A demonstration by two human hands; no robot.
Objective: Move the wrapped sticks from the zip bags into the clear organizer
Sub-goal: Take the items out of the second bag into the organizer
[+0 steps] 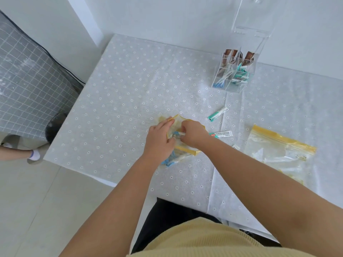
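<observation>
A yellow-edged zip bag (181,153) lies on the table at the middle, with blue wrapped sticks showing at its near end. My left hand (160,139) grips the bag's open mouth. My right hand (192,133) reaches into the mouth and pinches a wrapped stick (178,134). A green and white stick (217,113) lies loose on the cloth, and another stick (222,134) lies just right of my right hand. The clear organizer (233,71) stands at the far right with brown, white and teal sticks in its compartments.
A second zip bag (278,154) lies flat at the right. The table (120,89) has a grey daisy-print cloth and ends at the left over a tiled floor. A person's socked foot (34,154) and grey checked fabric (27,80) are at the left.
</observation>
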